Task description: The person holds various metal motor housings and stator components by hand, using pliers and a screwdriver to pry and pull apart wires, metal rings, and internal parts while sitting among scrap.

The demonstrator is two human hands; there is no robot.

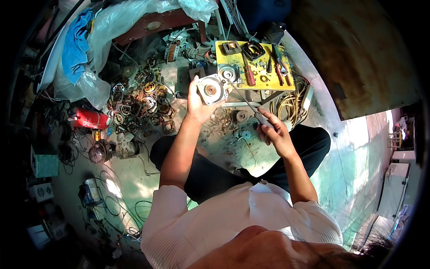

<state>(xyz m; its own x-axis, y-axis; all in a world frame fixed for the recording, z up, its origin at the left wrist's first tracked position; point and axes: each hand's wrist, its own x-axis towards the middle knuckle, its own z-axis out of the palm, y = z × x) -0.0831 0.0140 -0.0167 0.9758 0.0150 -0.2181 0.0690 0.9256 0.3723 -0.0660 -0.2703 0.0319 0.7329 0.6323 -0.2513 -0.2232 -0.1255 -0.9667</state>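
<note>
My left hand (198, 106) is closed around the edge of a silvery motor end cover (211, 88), a squarish metal piece with a round, brownish centre facing up. Gripped in my right hand (277, 133) is a screwdriver (245, 97) with a greyish handle. Its long shaft slants up and left, and the tip comes close to the cover's right edge; whether they touch I cannot tell. Just beyond, a second, similar end cover (229, 72) lies on a low yellow table (273, 86). A red-handled screwdriver (249, 74), pliers (281, 67) and a dark motor stator (254, 50) rest there too.
Left of my arm, a heap of old motor windings (145, 96) covers the floor, with a red cylinder (92, 119) beside it. Coiled hose (291, 105) lies under the table's right side. A large brownish panel (354, 58) stands at the far right. Loose cables (112, 204) trail at the lower left.
</note>
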